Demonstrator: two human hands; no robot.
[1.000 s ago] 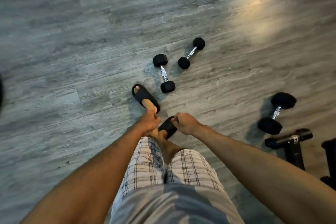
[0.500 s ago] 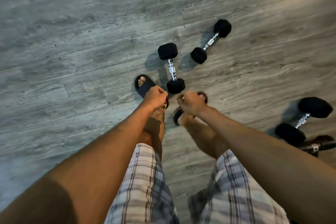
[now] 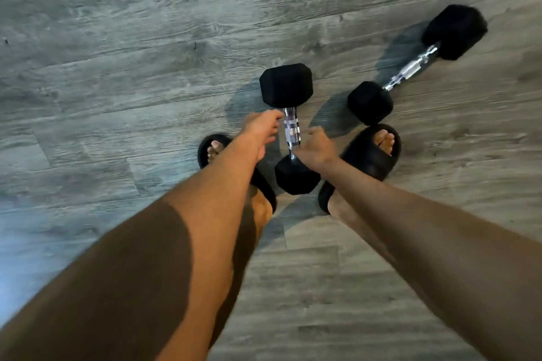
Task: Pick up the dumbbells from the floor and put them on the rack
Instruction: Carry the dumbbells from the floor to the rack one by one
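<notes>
the near dumbbell (image 3: pixel 286 86) lay on the floor (image 3: pixel 117 97) between the feet, with the left hand (image 3: pixel 259 129) and right hand (image 3: pixel 316 147) loosely curled beside its handle (image 3: pixel 292 132), gripping nothing; it looked heavy, rigid, best grasped mid-handle; a second dumbbell (image 3: pixel 410 70) lay far right

A black hex dumbbell (image 3: pixel 289 130) is seen lying on the grey wood-look floor (image 3: pixel 117 73), its chrome handle pointing away from the person, between two feet in black slippers (image 3: pixel 370 162). The left hand (image 3: pixel 259 130) is placed just beside the handle on its left, fingertips at the bar. The right hand (image 3: pixel 316 147) is held loosely curled at the handle's near end. The bar is enclosed by neither hand. A second dumbbell (image 3: pixel 412 69) is seen lying aslant further right, one head close to the right slipper.
</notes>
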